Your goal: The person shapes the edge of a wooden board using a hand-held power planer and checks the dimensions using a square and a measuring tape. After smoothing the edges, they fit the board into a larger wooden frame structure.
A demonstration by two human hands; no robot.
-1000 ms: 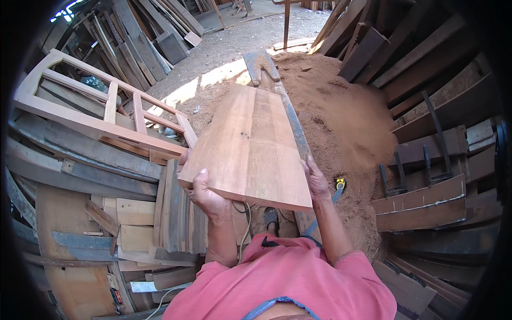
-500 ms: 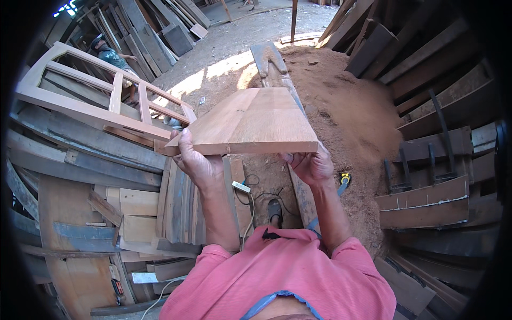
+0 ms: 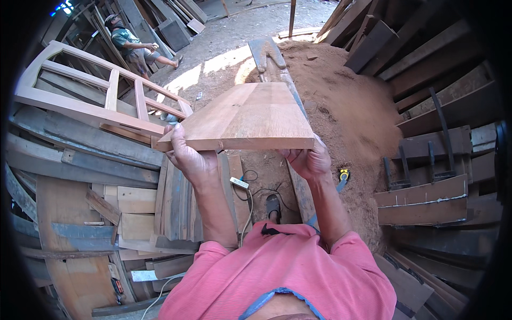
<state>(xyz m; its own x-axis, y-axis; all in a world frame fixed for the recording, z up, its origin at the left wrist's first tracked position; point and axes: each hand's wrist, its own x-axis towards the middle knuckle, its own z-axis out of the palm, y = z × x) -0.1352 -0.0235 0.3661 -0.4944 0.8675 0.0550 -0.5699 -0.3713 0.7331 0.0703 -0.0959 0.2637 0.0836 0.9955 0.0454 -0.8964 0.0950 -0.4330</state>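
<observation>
A wide, light-brown wooden board is held up in front of me, its near cut edge facing me and its far end reaching away. My left hand grips the near left corner, thumb on top and the other fingers underneath. At the near right corner my right hand is closed around the edge, with its fingers partly hidden below the board. Beneath and beyond the board runs a narrow wooden bench.
A wooden frame with crossbars leans over stacked planks at left. Sawdust is heaped at right, near a yellow tape measure. A white power strip with cables lies below. Another person walks at far left.
The board has shifted slightly left and up in the picture, still in both my hands. At far left the other person has moved right, with more of the body in view.
</observation>
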